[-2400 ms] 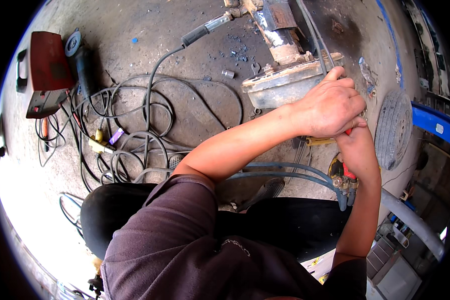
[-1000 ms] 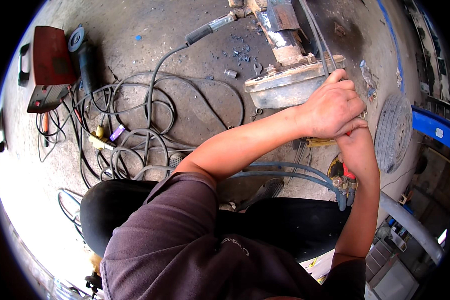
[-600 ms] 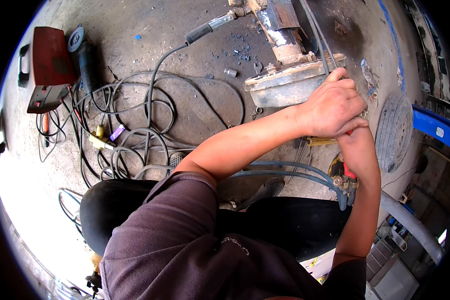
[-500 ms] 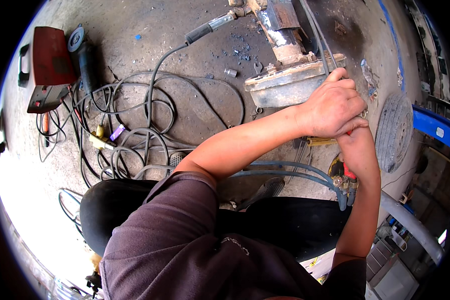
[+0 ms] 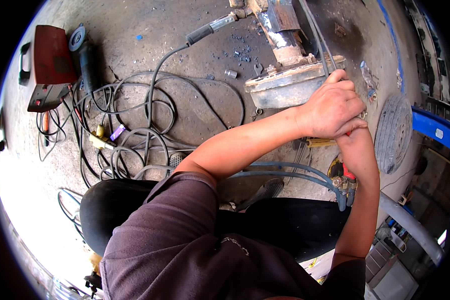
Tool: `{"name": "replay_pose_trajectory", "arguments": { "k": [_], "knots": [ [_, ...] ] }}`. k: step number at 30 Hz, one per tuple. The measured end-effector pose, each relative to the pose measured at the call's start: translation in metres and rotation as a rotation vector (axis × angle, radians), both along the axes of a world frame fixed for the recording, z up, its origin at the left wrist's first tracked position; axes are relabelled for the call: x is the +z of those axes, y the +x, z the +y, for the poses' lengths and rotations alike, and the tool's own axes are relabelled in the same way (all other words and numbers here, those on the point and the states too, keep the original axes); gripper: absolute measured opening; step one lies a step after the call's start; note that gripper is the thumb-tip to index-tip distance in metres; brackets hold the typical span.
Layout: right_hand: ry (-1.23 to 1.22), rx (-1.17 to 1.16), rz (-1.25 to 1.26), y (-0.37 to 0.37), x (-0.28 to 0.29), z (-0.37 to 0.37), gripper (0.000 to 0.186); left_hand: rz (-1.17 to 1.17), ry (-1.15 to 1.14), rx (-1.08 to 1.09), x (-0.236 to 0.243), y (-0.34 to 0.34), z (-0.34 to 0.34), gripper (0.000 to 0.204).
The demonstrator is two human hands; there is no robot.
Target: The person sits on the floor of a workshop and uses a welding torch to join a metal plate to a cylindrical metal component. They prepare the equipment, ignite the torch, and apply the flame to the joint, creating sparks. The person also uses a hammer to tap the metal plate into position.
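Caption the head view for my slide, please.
Left hand and right hand close together by a worn metal drum, with dark cables looped near a red machine.

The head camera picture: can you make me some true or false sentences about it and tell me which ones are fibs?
1. The bare left hand partly covers the bare right hand. True.
2. The left hand's fingers are spread flat. False: they are curled.
3. The boxy red metal machine is beside a dark, long-bodied angle grinder. True.
4. The grinder is right of both hands. False: it is left of them.
5. The round grey rubber tyre is right of both hands. True.
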State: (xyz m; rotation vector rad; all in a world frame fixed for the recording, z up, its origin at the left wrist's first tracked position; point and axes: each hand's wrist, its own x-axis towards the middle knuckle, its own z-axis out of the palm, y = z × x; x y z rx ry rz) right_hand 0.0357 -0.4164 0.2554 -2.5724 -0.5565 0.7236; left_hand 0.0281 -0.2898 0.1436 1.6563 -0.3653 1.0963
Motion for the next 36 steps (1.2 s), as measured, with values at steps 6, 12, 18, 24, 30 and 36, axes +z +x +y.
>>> {"name": "replay_pose_trajectory", "arguments": {
  "k": [6, 12, 18, 24, 30, 36],
  "knots": [
    [-0.002, 0.016, 0.004, 0.000, 0.001, 0.002, 0.008, -0.011, -0.005, 0.007, -0.001, 0.000, -0.001, 0.031],
    [-0.018, 0.005, 0.016, -0.001, 0.004, 0.004, 0.008, -0.013, -0.007, 0.005, -0.001, 0.000, -0.001, 0.030],
    [0.003, 0.020, -0.004, 0.000, 0.000, 0.001, 0.009, -0.020, -0.018, 0.006, -0.001, 0.001, -0.002, 0.031],
    [-0.014, 0.025, -0.020, 0.000, 0.001, 0.000, 0.009, -0.024, -0.016, 0.007, -0.001, 0.001, -0.001, 0.031],
    [0.019, 0.041, -0.021, 0.001, -0.002, -0.003, 0.008, -0.039, -0.027, 0.013, -0.002, 0.002, -0.002, 0.031],
    [0.057, 0.063, -0.019, 0.002, -0.005, -0.005, 0.007, -0.058, -0.048, 0.019, -0.002, 0.002, -0.002, 0.031]
  ]
}}
